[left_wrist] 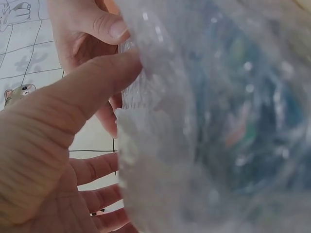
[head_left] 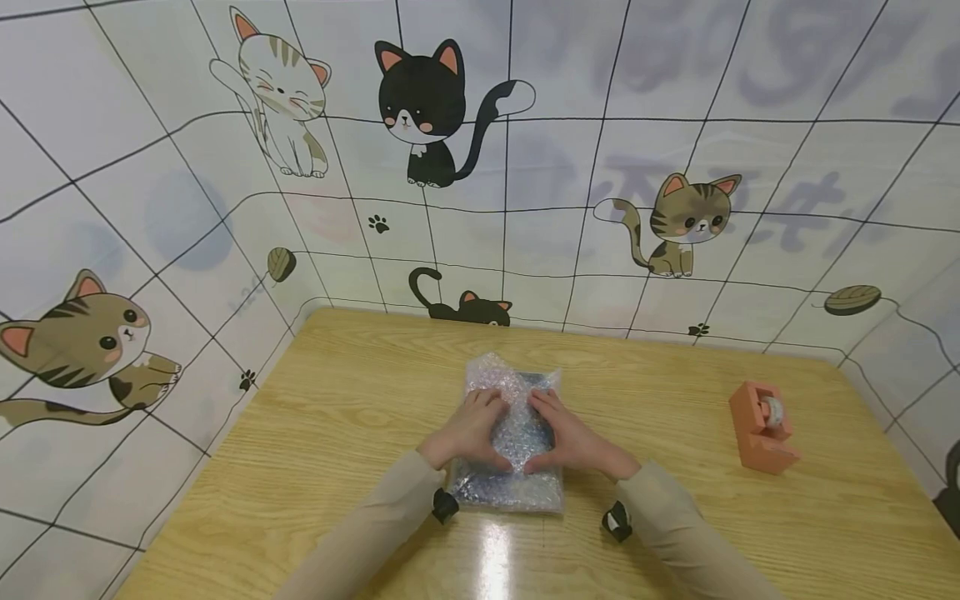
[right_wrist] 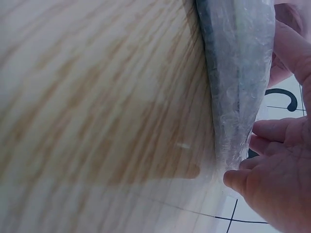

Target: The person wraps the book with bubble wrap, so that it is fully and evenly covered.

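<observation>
A flat, bluish item wrapped in clear bubble wrap point(head_left: 513, 493) lies on the table in front of me; what is inside shows only as blurred colours. My left hand point(head_left: 474, 429) rests on the upper left part of the wrap, fingers spread and thumb pointing inward. On the upper right part lies my right hand point(head_left: 576, 437), its thumb near the left one. In the left wrist view the left thumb touches the bubble wrap point(left_wrist: 223, 97) surface. The right wrist view shows the package's edge point(right_wrist: 238, 73) with the right hand point(right_wrist: 282, 160) along it.
An orange tape dispenser point(head_left: 759, 429) with a roll of tape stands at the right on the wood-grain table point(head_left: 360, 375). A cloth with cat drawings and grid lines point(head_left: 555, 175) hangs behind and beside the table. Something dark shows at the far right edge.
</observation>
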`<state>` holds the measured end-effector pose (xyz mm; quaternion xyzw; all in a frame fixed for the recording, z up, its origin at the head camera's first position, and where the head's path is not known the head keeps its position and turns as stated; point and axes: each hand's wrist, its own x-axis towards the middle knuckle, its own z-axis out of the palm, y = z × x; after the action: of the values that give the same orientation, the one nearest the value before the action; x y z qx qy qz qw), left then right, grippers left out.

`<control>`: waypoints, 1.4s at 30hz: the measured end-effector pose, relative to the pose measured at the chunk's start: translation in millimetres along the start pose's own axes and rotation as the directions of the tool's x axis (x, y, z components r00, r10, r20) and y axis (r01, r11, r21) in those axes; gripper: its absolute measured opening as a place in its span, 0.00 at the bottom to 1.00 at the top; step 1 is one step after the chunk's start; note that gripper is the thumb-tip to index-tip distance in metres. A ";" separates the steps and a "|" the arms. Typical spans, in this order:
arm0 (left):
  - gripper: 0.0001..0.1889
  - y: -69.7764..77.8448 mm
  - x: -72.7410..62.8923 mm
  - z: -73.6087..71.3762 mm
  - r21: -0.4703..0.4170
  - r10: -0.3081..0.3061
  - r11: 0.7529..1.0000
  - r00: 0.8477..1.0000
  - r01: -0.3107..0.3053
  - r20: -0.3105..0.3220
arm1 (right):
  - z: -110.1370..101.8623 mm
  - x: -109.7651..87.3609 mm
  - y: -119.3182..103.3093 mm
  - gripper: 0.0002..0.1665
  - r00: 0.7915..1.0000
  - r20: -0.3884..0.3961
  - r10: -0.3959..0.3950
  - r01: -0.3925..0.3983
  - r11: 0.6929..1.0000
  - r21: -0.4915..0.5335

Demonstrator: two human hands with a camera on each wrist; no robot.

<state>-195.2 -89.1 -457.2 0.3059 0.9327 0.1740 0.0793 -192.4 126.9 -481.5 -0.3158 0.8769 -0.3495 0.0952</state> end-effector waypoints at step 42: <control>0.48 -1.9 -0.7 0.9 -0.053 -0.001 0.999 0.999 0.003 0.035 | -137.9 -156.0 54.7 0.19 0.727 -0.593 0.346 -0.436 0.900 -0.010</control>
<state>-195.5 -90.7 -458.7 0.3059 0.9264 0.1934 0.1037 -150.5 330.3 -425.0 -0.0086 0.9338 -0.3342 -0.1276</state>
